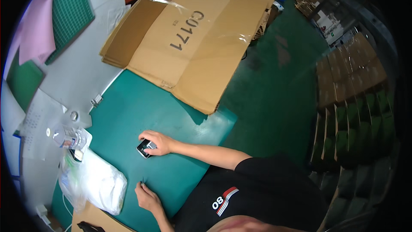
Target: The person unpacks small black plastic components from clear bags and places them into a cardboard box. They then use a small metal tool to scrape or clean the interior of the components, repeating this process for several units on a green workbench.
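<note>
My right hand is closed around a small boxy black and silver device, just above the green mat on the table. I cannot make out what kind of device it is. Closer to the lower edge, my left hand has its thumb and fingers pinched together over the mat. A small, thin dark thing shows at those fingertips, too small to name.
Flattened cardboard overhangs the mat's far end. At the left are a clear plastic bottle, a white plastic bag and a wall. Stacked cartons stand at the right beyond the green floor.
</note>
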{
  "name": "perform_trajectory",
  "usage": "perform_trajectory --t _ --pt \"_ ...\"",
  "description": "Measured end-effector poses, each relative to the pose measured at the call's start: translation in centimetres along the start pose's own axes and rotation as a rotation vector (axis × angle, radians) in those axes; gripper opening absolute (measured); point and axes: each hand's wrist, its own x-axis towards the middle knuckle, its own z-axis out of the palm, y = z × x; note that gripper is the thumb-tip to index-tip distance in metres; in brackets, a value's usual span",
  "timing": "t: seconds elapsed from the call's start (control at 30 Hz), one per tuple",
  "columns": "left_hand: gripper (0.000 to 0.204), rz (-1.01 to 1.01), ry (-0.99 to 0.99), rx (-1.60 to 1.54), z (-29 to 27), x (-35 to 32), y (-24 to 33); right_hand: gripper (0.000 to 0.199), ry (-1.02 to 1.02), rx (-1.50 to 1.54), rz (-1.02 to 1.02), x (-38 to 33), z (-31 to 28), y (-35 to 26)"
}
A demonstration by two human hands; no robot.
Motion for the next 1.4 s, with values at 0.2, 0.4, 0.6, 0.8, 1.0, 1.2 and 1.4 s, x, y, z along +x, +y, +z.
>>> perform_trajectory --t 0.2,0.4,0.6,0.8,1.0,1.2,1.4 --pt "0.022 0.006 0.024 0.008 0.4 -0.3 -0.8 0.047 0.021 -0.011 -0.036 -0.1 0.1 0.3" --pt "0.021 0.023 0.038 0.042 0.3 -0.3 -0.9 0.045 0.026 0.014 -0.032 0.0 0.6 0.4" --pt "0.021 0.066 0.063 0.009 0.2 -0.6 -0.9 0.045 0.039 -0.002 -0.047 -0.3 0.7 0.6" --pt "0.018 0.084 0.094 -0.006 0.5 -0.8 -0.3 0.045 0.042 -0.011 -0.027 -0.7 0.2 0.3" --pt "0.015 0.096 0.133 -0.011 0.4 -0.2 -0.5 0.048 -0.024 -0.013 0.026 0.3 0.2 0.8" --pt "0.018 0.137 0.136 -0.037 -0.3 0.3 -1.6 0.043 0.003 -0.046 0.040 0.5 0.3 -0.1" --pt "0.018 0.119 0.179 -0.024 0.1 -0.7 -1.5 0.041 -0.029 0.041 0.031 -0.4 0.1 2.6"
